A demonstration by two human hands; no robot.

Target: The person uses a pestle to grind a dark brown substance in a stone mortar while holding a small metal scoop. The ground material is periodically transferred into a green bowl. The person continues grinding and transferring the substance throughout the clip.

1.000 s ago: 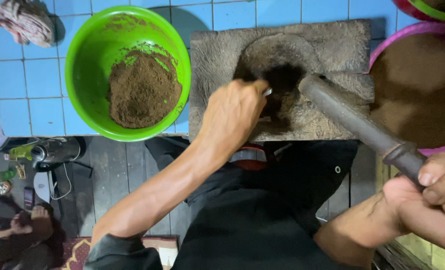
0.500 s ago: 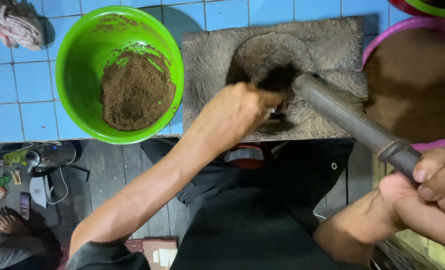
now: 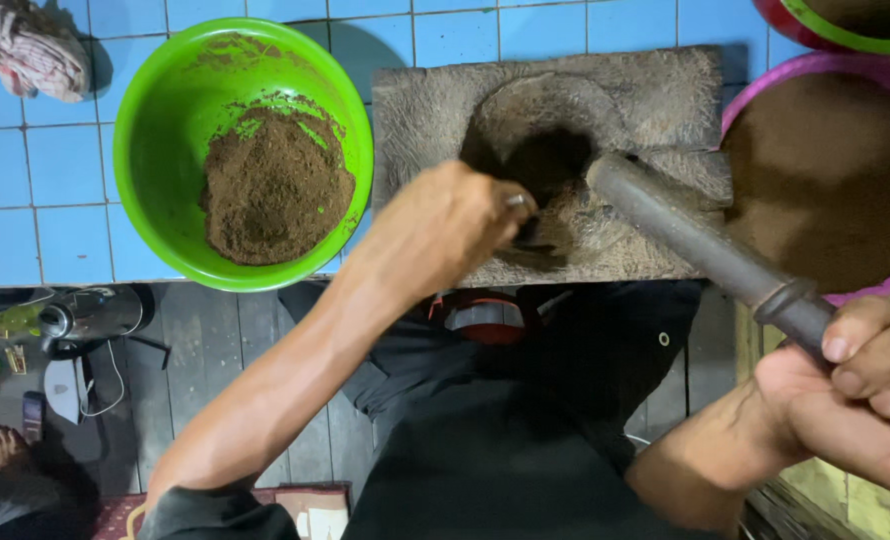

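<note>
A grey stone mortar block (image 3: 645, 90) lies on the blue tiled counter, with dark brown powder (image 3: 550, 160) in its round hollow. My left hand (image 3: 450, 225) reaches over the block's near edge; its fingers curl around a small metal tool, probably a spoon, at the rim of the hollow. My right hand (image 3: 860, 385), at the lower right, grips the end of a long dark pestle (image 3: 695, 240). The pestle's tip rests on the block just right of the hollow. A green plastic bowl (image 3: 165, 120) on the left holds a heap of brown powder (image 3: 275, 190).
A pink-rimmed basin (image 3: 765, 85) full of brown powder stands at the right, with another green-rimmed bowl (image 3: 845, 30) behind it. A crumpled cloth (image 3: 30, 50) lies at the top left. Below the counter are a wooden floor, some small items and a person's foot (image 3: 0, 445).
My left hand has shifted a little along the hollow's near rim. The pestle and my right hand have stayed about where they were.
</note>
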